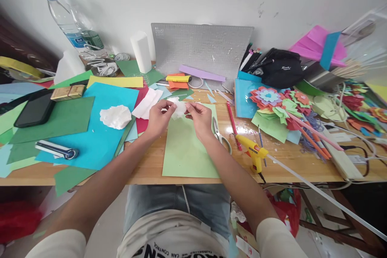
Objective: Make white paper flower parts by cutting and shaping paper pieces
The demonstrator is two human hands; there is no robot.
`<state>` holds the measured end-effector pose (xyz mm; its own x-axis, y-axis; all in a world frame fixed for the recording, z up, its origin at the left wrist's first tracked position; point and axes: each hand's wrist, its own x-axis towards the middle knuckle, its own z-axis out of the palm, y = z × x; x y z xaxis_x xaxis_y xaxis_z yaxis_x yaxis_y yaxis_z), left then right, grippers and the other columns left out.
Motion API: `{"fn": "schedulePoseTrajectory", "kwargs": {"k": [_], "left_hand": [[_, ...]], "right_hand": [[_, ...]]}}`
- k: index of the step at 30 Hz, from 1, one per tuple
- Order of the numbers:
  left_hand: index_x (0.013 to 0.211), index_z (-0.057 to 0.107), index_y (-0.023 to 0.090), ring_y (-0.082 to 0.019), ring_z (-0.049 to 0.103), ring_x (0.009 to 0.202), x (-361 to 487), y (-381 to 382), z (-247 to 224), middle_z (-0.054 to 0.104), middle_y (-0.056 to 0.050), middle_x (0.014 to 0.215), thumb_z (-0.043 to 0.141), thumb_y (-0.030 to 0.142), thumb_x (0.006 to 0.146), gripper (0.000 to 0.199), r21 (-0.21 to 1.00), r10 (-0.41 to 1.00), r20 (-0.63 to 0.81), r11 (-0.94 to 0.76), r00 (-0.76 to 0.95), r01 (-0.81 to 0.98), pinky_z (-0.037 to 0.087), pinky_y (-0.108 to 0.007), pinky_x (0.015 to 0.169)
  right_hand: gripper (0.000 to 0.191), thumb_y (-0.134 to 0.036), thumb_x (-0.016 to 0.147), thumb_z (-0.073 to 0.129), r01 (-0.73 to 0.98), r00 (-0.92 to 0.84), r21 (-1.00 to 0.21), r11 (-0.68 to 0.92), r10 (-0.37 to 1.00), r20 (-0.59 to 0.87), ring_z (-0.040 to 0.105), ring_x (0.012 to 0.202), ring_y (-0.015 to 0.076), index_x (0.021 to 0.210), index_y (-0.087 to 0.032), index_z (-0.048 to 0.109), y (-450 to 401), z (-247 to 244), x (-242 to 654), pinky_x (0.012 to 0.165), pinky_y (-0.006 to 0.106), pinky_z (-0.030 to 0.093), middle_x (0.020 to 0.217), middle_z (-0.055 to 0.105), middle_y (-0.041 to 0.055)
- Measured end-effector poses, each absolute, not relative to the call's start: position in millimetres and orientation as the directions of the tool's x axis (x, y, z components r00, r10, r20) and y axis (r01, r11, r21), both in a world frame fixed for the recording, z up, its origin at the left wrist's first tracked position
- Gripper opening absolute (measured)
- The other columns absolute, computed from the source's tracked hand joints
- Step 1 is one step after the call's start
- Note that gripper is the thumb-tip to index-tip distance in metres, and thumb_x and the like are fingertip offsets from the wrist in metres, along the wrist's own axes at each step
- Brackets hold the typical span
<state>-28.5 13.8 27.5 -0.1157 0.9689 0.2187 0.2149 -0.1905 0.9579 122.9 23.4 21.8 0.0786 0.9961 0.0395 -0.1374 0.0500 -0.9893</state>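
Note:
A small piece of thin white paper, like tissue [179, 107], is stretched between my two hands. My left hand [159, 118] pinches its left side, thumb against forefinger. On the other side my right hand [200, 121] pinches it the same way. Both hands are above the far end of a light green paper sheet [189, 151]. A folded white tissue [147, 103] lies just left of my left hand, and a crumpled white tissue [115, 117] rests on blue paper [102, 151]. Scissors [221, 136] lie to the right of my right forearm.
A yellow glue gun [252, 151] with a long glue stick stands at right, near a red pen-like stick [233, 125]. Paper flowers [269, 98] lie beyond. A grey cutting mat [202, 48] leans on the wall. Bottles [65, 20], a phone [35, 108] and a stapler [57, 150] are left.

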Motion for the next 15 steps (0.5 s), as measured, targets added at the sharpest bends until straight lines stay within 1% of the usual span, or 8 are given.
{"fn": "schedulePoseTrajectory", "kwargs": {"k": [1,3,5,7,9,11,13,15], "left_hand": [[0.080,0.064,0.018,-0.016,0.058,0.076,-30.6,15.3,26.7,0.065,-0.003,0.086,0.061,0.039,0.086,0.022,0.945,0.962,0.240,-0.201,-0.132,0.258,0.047,-0.029,0.069],[0.082,0.065,0.018,-0.018,0.058,0.079,-36.1,19.3,24.1,0.066,-0.005,0.090,0.059,0.036,0.087,0.019,0.873,0.931,0.334,-0.246,-0.147,0.422,0.047,-0.031,0.072],[0.082,0.067,0.019,-0.022,0.058,0.088,-42.8,24.1,20.2,0.067,-0.007,0.093,0.057,0.031,0.089,0.018,0.727,0.887,0.448,-0.289,-0.112,0.623,0.047,-0.036,0.080],[0.083,0.070,0.018,-0.026,0.057,0.096,-49.6,29.1,15.4,0.068,-0.010,0.097,0.054,0.028,0.090,0.020,0.572,0.854,0.517,-0.293,-0.058,0.766,0.046,-0.042,0.088],[0.085,0.073,0.018,-0.029,0.055,0.100,-55.4,33.4,10.3,0.068,-0.011,0.099,0.053,0.028,0.092,0.023,0.476,0.842,0.538,-0.272,-0.033,0.836,0.045,-0.045,0.090],[0.089,0.075,0.018,-0.031,0.053,0.102,-59.8,36.6,6.3,0.068,-0.013,0.101,0.052,0.027,0.092,0.025,0.422,0.837,0.546,-0.252,-0.022,0.871,0.045,-0.046,0.090],[0.096,0.076,0.018,-0.033,0.051,0.106,-62.1,38.0,4.5,0.067,-0.014,0.105,0.051,0.025,0.092,0.026,0.396,0.828,0.560,-0.239,-0.027,0.887,0.044,-0.048,0.091],[0.106,0.075,0.019,-0.033,0.050,0.109,-62.2,37.2,5.8,0.065,-0.014,0.111,0.049,0.022,0.092,0.029,0.385,0.810,0.585,-0.228,-0.045,0.894,0.043,-0.048,0.094]], "right_hand": [[0.028,-0.044,0.076,0.071,-0.128,0.083,-0.990,0.053,0.996,0.042,0.062,0.069,0.0126,0.087,-0.018,0.074,24.4,21.0,123.9,0.065,0.025,0.053,0.074,0.068,0.0012],[0.029,-0.044,0.078,0.069,-0.071,0.090,-0.995,0.065,0.994,0.058,0.061,0.066,0.0127,0.088,-0.018,0.075,27.7,19.5,125.9,0.064,0.026,0.051,0.072,0.067,0.0012],[0.028,-0.043,0.079,0.067,0.031,0.065,-0.995,0.100,0.993,0.101,0.061,0.065,0.0136,0.088,-0.017,0.076,32.9,19.4,126.7,0.064,0.026,0.050,0.072,0.069,0.0016],[0.025,-0.039,0.080,0.066,0.167,0.000,-0.972,0.167,0.986,0.169,0.063,0.069,0.0155,0.086,-0.017,0.077,39.9,21.0,124.8,0.068,0.028,0.049,0.076,0.071,0.0022],[0.021,-0.035,0.082,0.065,0.311,-0.083,-0.923,0.226,0.974,0.210,0.065,0.073,0.0176,0.082,-0.019,0.077,48.5,23.3,120.0,0.072,0.029,0.048,0.078,0.074,0.0018],[0.020,-0.031,0.084,0.062,0.432,-0.151,-0.863,0.262,0.964,0.217,0.067,0.077,0.0193,0.082,-0.020,0.078,57.8,25.3,114.2,0.075,0.030,0.047,0.081,0.075,0.0018],[0.022,-0.031,0.086,0.061,0.522,-0.183,-0.805,0.282,0.959,0.218,0.067,0.082,0.0206,0.090,-0.020,0.079,67.0,26.9,111.0,0.077,0.030,0.047,0.087,0.077,0.0032],[0.027,-0.033,0.087,0.060,0.572,-0.170,-0.770,0.282,0.959,0.225,0.067,0.085,0.0210,0.100,-0.019,0.078,74.9,28.7,114.7,0.080,0.030,0.047,0.092,0.077,0.0046]]}}
